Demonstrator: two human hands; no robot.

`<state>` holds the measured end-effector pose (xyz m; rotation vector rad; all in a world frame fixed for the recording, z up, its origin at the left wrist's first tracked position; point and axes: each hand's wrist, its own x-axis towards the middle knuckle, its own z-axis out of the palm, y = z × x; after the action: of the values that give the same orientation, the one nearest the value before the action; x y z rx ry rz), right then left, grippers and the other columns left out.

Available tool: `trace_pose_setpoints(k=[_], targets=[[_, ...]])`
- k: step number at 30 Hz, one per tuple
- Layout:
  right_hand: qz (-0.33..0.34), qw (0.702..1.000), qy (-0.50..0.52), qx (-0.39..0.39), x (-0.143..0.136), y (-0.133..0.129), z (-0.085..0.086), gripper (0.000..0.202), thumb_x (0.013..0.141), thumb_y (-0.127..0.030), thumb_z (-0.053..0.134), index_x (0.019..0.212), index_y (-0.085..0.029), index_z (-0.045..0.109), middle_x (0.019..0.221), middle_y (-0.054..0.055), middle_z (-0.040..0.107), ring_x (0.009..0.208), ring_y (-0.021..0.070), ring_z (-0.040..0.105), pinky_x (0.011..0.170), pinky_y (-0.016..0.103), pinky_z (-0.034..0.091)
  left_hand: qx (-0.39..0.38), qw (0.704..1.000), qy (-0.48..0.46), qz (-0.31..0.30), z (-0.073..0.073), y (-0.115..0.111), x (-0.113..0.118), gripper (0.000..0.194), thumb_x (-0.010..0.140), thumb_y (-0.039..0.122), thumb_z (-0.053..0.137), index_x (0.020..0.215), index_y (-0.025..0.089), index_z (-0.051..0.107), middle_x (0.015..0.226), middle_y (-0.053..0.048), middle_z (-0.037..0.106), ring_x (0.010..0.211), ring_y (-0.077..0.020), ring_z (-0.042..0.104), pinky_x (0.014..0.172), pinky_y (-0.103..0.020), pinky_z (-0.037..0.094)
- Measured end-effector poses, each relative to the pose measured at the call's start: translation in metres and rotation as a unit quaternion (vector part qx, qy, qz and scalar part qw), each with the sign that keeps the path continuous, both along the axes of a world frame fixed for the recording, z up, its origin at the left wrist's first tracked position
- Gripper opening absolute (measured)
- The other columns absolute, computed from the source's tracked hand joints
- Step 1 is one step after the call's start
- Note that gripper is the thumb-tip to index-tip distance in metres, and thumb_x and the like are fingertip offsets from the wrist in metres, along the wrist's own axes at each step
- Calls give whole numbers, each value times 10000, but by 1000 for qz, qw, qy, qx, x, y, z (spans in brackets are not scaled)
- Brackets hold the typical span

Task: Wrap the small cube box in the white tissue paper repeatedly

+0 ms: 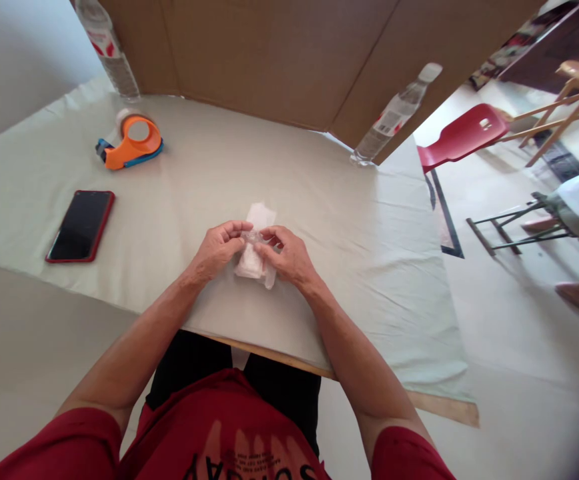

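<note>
A small white, tissue-like packet (pixel 250 265) with thin, crinkled, partly see-through wrapping lies on the cloth-covered table near its front edge. My left hand (pixel 222 248) pinches the wrapping from the left, thumb and forefinger close together at the packet's middle. From the right, my right hand (pixel 288 255) grips the same wrapping with thumb and bent fingers. A pale flap (pixel 261 215) sticks out beyond my fingertips, and a loose strip hangs by my right fingers. What is inside the packet cannot be made out.
At the left lie a black phone with a red edge (pixel 80 227) and an orange tape dispenser (pixel 132 141). Water bottles stand at the back left (pixel 109 53) and right (pixel 394 119), against a cardboard screen (pixel 269 60). A red chair (pixel 464 137) and a seated person are beyond the right side.
</note>
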<state>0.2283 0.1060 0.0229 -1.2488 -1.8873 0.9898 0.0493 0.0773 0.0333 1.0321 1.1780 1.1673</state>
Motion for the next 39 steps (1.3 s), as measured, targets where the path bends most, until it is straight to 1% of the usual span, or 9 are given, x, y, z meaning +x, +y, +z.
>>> trace_pose_setpoints(k=[4,10,15,19,22,27,32,35,39], targets=[[-43,994,89,-40,8,10,-7,210,834,-404,580,755,-216,630,705,-5,619,681,155,545,681,308,448,13,999,-7,33,-5,3,-1,365,634,262,669,977,139,681,830,-36,706,725,-143,615,694,-275,491],[-113,964,207,-119,13,20,-15,221,799,-440,603,759,-222,597,751,19,661,720,166,597,711,317,494,22,986,118,117,-16,7,-6,322,707,323,633,979,155,666,855,-32,642,768,-156,585,715,-290,483],[-58,959,226,-162,11,16,-13,268,793,-476,654,751,-233,549,758,2,663,703,160,602,693,311,509,153,929,315,120,-16,2,-1,406,720,384,728,1067,188,650,1233,-113,569,1092,-244,574,932,-380,490],[13,959,222,-178,9,11,-9,334,800,-546,659,765,-244,523,747,-14,646,670,151,571,637,291,492,139,912,373,98,-17,0,1,449,698,405,778,1076,205,640,1157,-96,581,1010,-240,587,934,-394,494],[23,953,237,-188,7,10,-8,357,796,-574,663,786,-244,526,818,12,697,729,172,615,664,309,514,103,917,375,88,-15,1,0,271,735,364,717,944,202,654,1000,-63,627,858,-204,584,835,-354,497],[-49,962,224,-150,11,16,-12,286,828,-514,622,807,-234,569,823,21,702,742,169,632,707,320,519,77,942,312,98,-9,2,-2,100,744,271,588,680,196,598,744,-11,603,695,-161,524,693,-307,442],[-107,976,168,-85,23,25,-14,175,786,-381,624,732,-221,580,686,-10,625,622,132,551,613,293,461,30,979,94,177,-15,10,-11,164,704,347,634,698,188,594,660,9,580,632,-134,518,598,-261,419],[-135,981,122,-64,32,31,-16,132,753,-336,625,717,-229,558,594,-42,552,541,120,489,531,279,410,-7,976,-45,212,-23,19,-19,199,645,356,653,699,199,544,676,-1,604,653,-149,576,609,-269,471],[-151,981,94,-75,39,36,-18,111,738,-317,610,710,-229,549,550,-46,532,501,123,472,498,286,396,-31,974,-81,208,-32,27,-26,230,650,364,645,730,214,490,702,-8,596,674,-178,622,641,-317,516]])
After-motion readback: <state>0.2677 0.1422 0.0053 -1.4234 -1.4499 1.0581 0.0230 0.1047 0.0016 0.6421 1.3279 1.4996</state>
